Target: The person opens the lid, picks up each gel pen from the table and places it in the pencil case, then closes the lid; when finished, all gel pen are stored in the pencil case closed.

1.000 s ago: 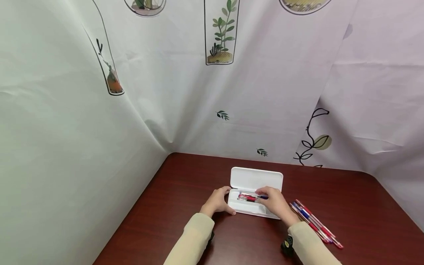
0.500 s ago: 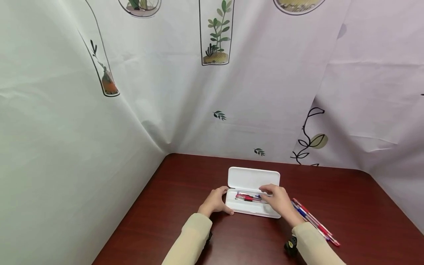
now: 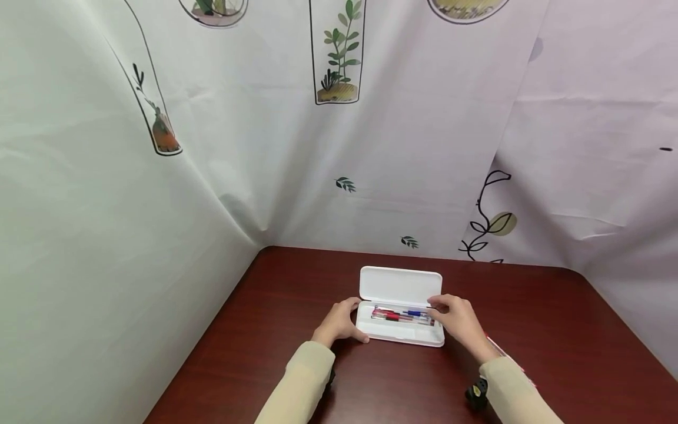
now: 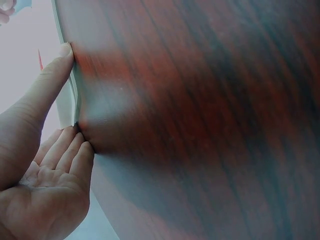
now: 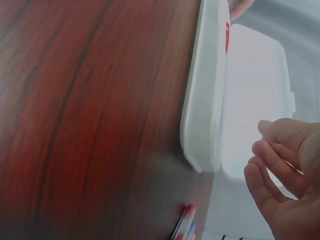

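Note:
A white pencil case [image 3: 386, 331] lies on the table with its lid [image 3: 401, 285] raised at the back. In its rear section lie several pens, among them a red pen [image 3: 392, 316] and a blue pen [image 3: 415, 313]. My left hand [image 3: 337, 321] grips the case's left end, thumb at the front edge and fingers round the back corner. Over the case's right end is my right hand [image 3: 459, 320], its fingers loosely curved. Nothing shows between those fingers in the right wrist view, where the hand [image 5: 292, 172] appears beside the raised lid.
More pens [image 5: 186, 222] lie on the dark red wooden table [image 3: 296, 282] to the right of the case, mostly hidden by my right forearm in the head view. A white cloth [image 3: 424, 147] printed with plants hangs behind and at both sides.
My right hand has let go of the blue pen, which now lies in the case, and has drawn right. My left hand stays on the case. The head view has shifted slightly right.

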Available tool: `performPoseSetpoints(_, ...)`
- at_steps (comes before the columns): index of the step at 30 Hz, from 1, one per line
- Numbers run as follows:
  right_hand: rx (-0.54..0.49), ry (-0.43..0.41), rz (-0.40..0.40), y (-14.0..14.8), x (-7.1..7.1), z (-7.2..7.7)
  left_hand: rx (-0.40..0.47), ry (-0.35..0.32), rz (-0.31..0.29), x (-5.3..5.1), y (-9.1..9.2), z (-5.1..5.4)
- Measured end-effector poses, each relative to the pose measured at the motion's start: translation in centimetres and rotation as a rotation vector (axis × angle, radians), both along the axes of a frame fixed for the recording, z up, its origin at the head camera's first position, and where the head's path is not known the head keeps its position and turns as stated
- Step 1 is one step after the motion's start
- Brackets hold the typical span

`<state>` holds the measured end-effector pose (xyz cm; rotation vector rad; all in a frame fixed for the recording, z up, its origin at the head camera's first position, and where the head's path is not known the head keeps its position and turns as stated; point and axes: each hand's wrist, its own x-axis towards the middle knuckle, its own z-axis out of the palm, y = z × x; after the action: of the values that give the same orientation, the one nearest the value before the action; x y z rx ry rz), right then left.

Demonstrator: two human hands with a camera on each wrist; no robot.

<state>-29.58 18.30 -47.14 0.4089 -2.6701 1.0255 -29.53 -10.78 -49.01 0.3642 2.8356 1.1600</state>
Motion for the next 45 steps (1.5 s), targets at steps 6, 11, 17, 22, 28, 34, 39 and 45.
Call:
performPoseSetpoints(6, 0.015, -0.017, -0.015, 1.6, 0.2, -0.2, -0.002, 0.006, 0.000, 0.0, 0.0, 0.0)
performPoseSetpoints(11, 0.033, -0.029, -0.039, 2.7, 0.6, -0.6, 0.005, 0.009, -0.003, 0.0, 0.1, 0.0)
performPoseSetpoints(17, 0.036, -0.019, -0.063, 3.7, 1.1, -0.9, -0.001, 0.013, -0.004, 0.1, -0.1, 0.2)
performPoseSetpoints(22, 0.056, -0.006, -0.087, 4.8, 1.5, -1.0, 0.002, 0.009, -0.008, 0.1, -0.1, 0.2)
performPoseSetpoints(28, 0.065, -0.021, -0.095, 6.0, 2.0, -0.9, -0.007, 0.011, -0.004, 0.0, 0.0, 0.2)
performPoseSetpoints(34, 0.088, -0.045, -0.112, 7.4, 2.1, -0.8, -0.003, 0.002, -0.001, 0.2, 0.1, 0.0)
performPoseSetpoints(39, 0.101, -0.110, -0.138, 8.7, 2.4, -0.6, 0.007, 0.005, -0.007, 0.3, 0.1, 0.0)
performPoseSetpoints(45, 0.092, -0.195, -0.151, 9.5, 2.8, -0.4, -0.005, 0.014, -0.005, 0.1, 0.0, 0.2)
